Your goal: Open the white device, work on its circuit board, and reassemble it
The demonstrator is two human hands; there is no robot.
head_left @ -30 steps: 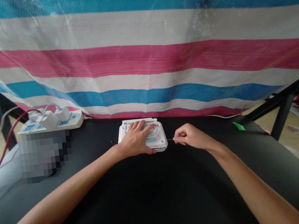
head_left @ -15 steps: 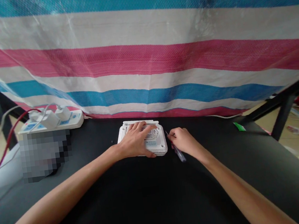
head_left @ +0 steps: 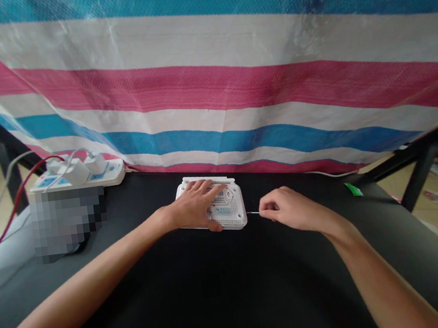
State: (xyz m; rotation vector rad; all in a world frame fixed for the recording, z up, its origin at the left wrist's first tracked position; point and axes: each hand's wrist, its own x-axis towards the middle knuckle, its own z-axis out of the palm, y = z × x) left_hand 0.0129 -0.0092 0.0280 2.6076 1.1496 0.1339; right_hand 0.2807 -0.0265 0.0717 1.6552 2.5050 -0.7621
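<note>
A white router [head_left: 232,210] lies upside down on the black tabletop, its vented underside and label facing up. Spread flat across its left half is my left hand [head_left: 197,205], thumb near the front edge. Just right of the router, my right hand [head_left: 278,204] is closed around a screwdriver. Only the thin metal shaft [head_left: 253,212] shows, pointing left toward the router's right side; whether its tip touches the casing I cannot tell. The handle is hidden inside my fingers.
A white power strip [head_left: 114,174] with plugged-in adapters and cables stands at the back left, beside a pixelated dark object [head_left: 68,222]. A small green packet [head_left: 353,189] lies to the right. Striped plastic sheeting [head_left: 210,96] hangs behind the black table [head_left: 219,291].
My right hand has shifted slightly right and turned the screwdriver, so its shaft now points left and its handle no longer shows. My left hand stays on the router.
</note>
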